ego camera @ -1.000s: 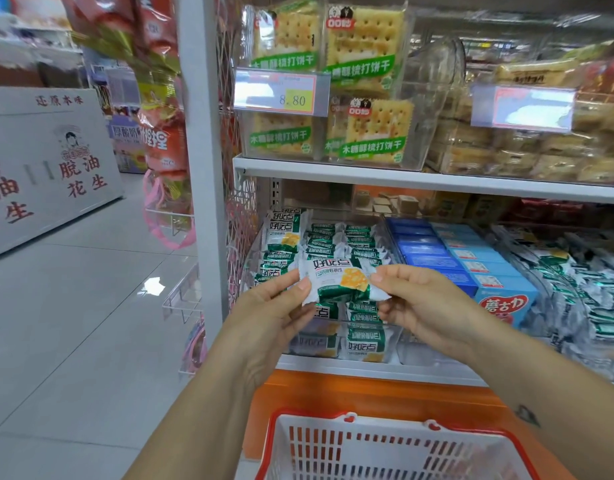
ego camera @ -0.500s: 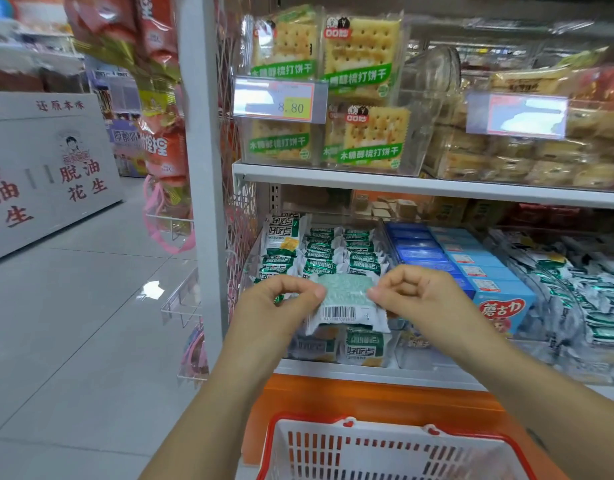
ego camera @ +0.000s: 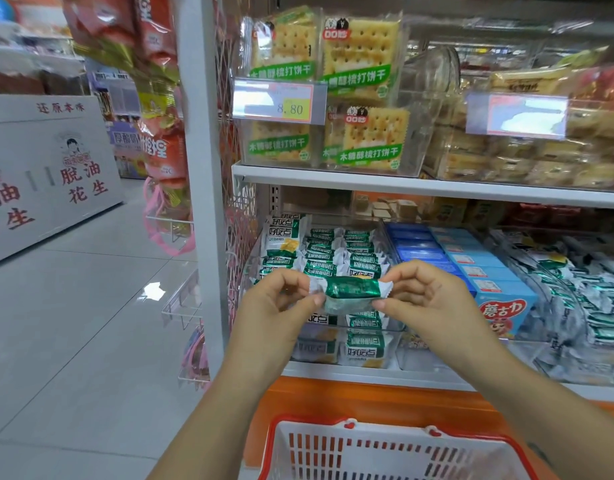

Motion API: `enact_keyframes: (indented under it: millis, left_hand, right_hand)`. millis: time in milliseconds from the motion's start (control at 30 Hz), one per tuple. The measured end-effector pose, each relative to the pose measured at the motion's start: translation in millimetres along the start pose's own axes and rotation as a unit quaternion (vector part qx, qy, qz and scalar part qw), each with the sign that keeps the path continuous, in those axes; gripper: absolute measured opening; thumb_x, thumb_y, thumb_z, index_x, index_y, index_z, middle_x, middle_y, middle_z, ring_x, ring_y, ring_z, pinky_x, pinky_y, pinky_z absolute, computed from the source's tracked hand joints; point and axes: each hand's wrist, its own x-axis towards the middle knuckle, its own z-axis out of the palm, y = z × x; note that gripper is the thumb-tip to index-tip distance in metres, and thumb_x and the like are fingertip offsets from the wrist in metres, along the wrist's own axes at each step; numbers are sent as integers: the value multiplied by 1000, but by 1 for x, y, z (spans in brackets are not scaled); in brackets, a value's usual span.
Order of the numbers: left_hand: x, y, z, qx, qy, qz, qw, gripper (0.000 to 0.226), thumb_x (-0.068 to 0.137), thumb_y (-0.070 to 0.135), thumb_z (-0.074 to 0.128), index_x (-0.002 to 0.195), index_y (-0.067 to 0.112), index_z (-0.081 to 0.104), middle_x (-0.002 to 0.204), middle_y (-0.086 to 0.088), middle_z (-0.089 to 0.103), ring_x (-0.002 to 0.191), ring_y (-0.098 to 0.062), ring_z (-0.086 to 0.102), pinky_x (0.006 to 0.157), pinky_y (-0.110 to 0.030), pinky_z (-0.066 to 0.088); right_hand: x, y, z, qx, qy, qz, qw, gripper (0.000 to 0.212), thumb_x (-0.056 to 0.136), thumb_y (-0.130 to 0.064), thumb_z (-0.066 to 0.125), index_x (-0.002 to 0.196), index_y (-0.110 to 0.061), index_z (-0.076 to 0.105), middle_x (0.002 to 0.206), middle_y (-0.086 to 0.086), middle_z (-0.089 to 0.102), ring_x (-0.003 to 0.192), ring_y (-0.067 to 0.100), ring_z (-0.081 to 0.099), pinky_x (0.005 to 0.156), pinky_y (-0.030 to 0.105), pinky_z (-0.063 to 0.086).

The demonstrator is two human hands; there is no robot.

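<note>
here, in the head view, both hands meet at the centre of the frame in front of a shop shelf. the left hand (ego camera: 276, 306) pinches the crimped left end of a small green and white snack packet (ego camera: 350, 294) between thumb and curled fingers, and the right hand (ego camera: 426, 299) pinches the right end the same way. the packet lies level between them, its dark green edge turned up toward the camera, held in the air in front of the lower shelf's clear bin (ego camera: 333, 358) of matching packets (ego camera: 364, 344).

right of centre, blue boxes (ego camera: 499, 292) stand in a row beside that bin, and further right more green and white wrappers (ego camera: 582, 299) fill another bin. in the upper middle, cracker packs (ego camera: 361, 53) sit stacked behind a price tag (ego camera: 279, 102) reading 8.80. at the bottom edge the rim of a red and white basket (ego camera: 395, 427) shows just under the forearms. in the left of the frame lie a pale tiled floor (ego camera: 73, 323) and a white display stand (ego camera: 49, 161) with red lettering.
</note>
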Motion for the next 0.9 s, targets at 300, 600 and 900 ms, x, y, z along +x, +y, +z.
enact_keyframes:
  millis: [300,600,900]
  left_hand:
    - [0,5,-5,-111,-52,-107,987,13,91,28,55,85,17,61,81,3,69,80,-18,72,86,-37,55]
    - [2,-3,-1,-127,-4,-144,981,12,81,22,70,82,12,63,110,-10,70,97,-25,69,88,-37,53]
    - [3,-4,-7,-1,-8,-49,999,29,83,4,70,97,26,58,106,4,66,87,-12,70,78,-29,57]
  right_hand:
    - [-4,-6,1,-16,4,-30,999,23,75,-5,75,83,-24,63,71,-8,67,57,12,64,60,17,50]
    - [-6,-11,0,14,-67,-19,997,23,81,2,67,89,-19,67,92,-6,73,86,7,69,75,15,51]
    - [17,-7,14,-180,-79,-53,979,45,76,-26,77,100,-48,46,110,-19,54,88,-4,57,75,16,46]
